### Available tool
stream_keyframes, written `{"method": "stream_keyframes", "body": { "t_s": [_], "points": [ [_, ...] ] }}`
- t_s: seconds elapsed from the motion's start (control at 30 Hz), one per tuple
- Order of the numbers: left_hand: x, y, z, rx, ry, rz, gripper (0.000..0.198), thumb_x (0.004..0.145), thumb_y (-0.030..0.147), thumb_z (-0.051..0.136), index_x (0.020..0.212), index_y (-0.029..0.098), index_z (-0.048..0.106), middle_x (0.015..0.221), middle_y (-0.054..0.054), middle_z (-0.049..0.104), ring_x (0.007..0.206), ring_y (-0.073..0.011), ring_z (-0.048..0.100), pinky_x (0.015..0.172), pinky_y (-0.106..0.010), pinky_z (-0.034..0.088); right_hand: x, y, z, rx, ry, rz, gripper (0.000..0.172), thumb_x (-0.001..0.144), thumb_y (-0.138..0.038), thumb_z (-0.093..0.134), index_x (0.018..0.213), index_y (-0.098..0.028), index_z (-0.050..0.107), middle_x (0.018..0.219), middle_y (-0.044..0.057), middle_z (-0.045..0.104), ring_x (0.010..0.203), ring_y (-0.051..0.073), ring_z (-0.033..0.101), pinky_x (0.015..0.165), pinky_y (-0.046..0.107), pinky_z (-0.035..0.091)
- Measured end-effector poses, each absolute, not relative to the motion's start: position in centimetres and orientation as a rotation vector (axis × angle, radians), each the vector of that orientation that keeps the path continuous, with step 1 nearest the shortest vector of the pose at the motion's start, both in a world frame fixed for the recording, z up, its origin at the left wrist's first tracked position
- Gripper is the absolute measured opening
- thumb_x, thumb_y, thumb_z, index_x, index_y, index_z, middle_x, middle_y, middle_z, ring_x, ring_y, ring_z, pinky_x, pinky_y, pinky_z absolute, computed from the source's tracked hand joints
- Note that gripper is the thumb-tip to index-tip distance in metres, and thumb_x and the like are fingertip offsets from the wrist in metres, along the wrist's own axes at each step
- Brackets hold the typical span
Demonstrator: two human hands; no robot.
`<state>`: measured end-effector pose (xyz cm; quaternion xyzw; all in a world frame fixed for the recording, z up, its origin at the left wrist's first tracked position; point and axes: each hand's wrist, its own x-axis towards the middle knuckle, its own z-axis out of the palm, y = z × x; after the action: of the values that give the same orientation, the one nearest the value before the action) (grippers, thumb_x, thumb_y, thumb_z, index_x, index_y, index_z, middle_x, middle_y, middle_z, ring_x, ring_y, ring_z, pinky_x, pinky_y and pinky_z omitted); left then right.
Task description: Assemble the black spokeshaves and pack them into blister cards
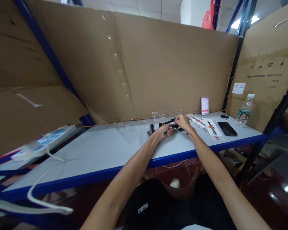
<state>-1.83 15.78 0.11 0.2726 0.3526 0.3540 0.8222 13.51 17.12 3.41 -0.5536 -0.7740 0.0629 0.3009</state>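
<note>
My left hand (166,131) is closed around a small black part (174,126) above the table. From the right, my right hand (182,122) pinches the same part, and the two hands nearly meet. What kind of part it is cannot be made out at this size. Several more black pieces (152,128) lie just left of and behind my hands, partly hidden by them. Behind the pieces is clear plastic packaging (166,114). Right of my right hand lie printed cards (211,128) showing a black-handled item.
A black phone (227,128), keys (224,117) and a water bottle (243,115) occupy the table's right end. A lit phone (204,105) leans on the cardboard wall (172,70). At far left sits a white power strip (50,140) with a hanging cable (37,188). Blue metal edges the table (98,150).
</note>
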Motion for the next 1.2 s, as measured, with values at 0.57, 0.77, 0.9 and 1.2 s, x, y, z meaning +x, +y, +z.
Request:
{"method": "stream_keyframes", "body": {
  "t_s": [0.57,0.77,0.9,1.2],
  "points": [
    [-1.92,15.96,0.09,0.588,0.792,0.762,0.03,0.105,0.029,0.03,0.075,0.024,0.033,0.048,0.009,0.032,0.028,-0.006,0.03,0.029,-0.015,0.013,13.46,16.71,3.21,-1.478,-2.104,0.038,0.022,0.09,-0.038,0.066,0.085,-0.022,0.08,0.09,0.008,0.079,0.09,0.021,0.072,0.073,0.023,0.046],
    [-1.67,15.83,0.06,0.615,0.797,0.737,0.033,0.105,0.032,0.032,0.073,0.024,0.033,0.047,0.009,0.031,0.028,-0.0063,0.029,0.029,-0.016,0.013,13.22,16.78,2.96,-1.53,-2.087,0.012,0.026,0.09,-0.039,0.063,0.081,-0.021,0.08,0.086,0.011,0.078,0.085,0.021,0.071,0.069,0.024,0.045],
    [-1.66,15.85,0.03,0.618,0.786,0.718,0.033,0.104,0.03,0.034,0.072,0.024,0.034,0.047,0.008,0.031,0.028,-0.0064,0.028,0.029,-0.016,0.012,13.33,16.85,3.12,-1.546,-2.046,0.049,0.028,0.091,-0.034,0.06,0.075,-0.02,0.078,0.08,0.008,0.077,0.08,0.019,0.07,0.065,0.022,0.041],
    [-1.88,15.87,0.17,0.607,0.766,0.756,0.032,0.105,0.03,0.032,0.074,0.023,0.035,0.047,0.009,0.031,0.028,-0.006,0.03,0.028,-0.014,0.013,13.82,16.76,3.38,-1.421,-2.02,0.126,0.034,0.096,-0.043,0.054,0.09,-0.023,0.082,0.088,0.005,0.079,0.084,0.017,0.07,0.065,0.022,0.039]
  ]
}}
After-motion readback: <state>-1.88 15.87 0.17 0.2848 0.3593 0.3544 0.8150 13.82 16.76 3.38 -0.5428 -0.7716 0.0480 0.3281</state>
